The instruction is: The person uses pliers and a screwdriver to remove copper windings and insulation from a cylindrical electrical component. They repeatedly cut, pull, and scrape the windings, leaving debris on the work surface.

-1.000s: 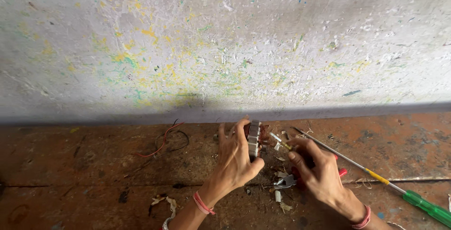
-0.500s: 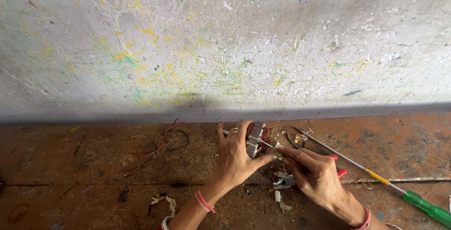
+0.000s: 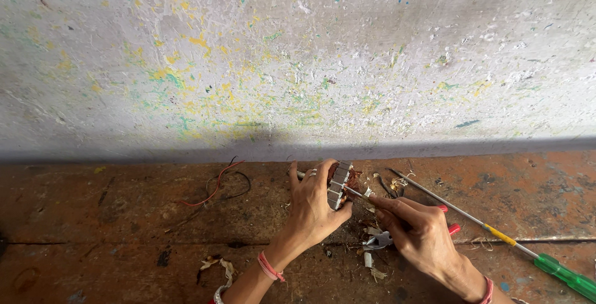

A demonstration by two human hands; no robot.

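My left hand (image 3: 313, 208) grips a small motor armature (image 3: 341, 184) with grey metal laminations and copper winding, holding it upright on the worn reddish floor (image 3: 124, 242). My right hand (image 3: 413, 229) holds a thin metal tool (image 3: 357, 195) whose tip touches the armature's side. A red handle (image 3: 452, 228) shows under my right fingers. Small metal pliers (image 3: 379, 240) lie between my wrists.
A long screwdriver (image 3: 496, 232) with a green and yellow handle lies at the right. Red and black wires (image 3: 218, 186) lie left of the armature. Paper scraps and wire bits (image 3: 218, 268) litter the floor. A paint-spattered wall (image 3: 298, 62) rises behind.
My right hand has moved in toward the armature, bringing the thin tool's tip against it. My left hand has kept the armature in about the same place.
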